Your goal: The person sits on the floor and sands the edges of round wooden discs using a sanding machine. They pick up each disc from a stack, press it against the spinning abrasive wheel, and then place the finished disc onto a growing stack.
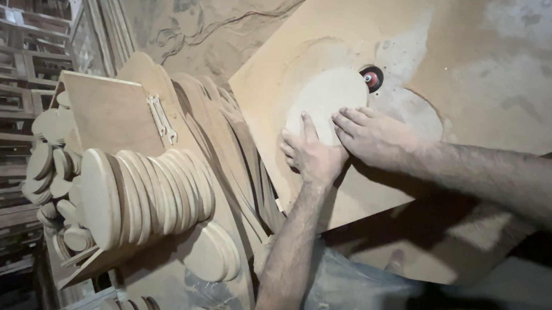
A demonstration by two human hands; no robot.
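Left hand (pixel 312 155) and right hand (pixel 370 136) flat, fingers spread, pressing oval wooden disc (pixel 326 101) onto dusty table (pixel 482 71), disc's long axis angled toward red router bit (pixel 372 79), edge touching it

Two bare forearms enter the frame, one from the bottom centre and one from the right edge. Neither shows a sleeve, a watch, a ring or a glove. The left hand (pixel 314 156) sits at the end of a lean forearm with sparse hair. The right hand (pixel 372 136) belongs to a thicker forearm with dense dark hair. The fingers (pixel 348 118) have short nails, and fine dust seems to lie on the knuckles, though the dim light makes that uncertain.
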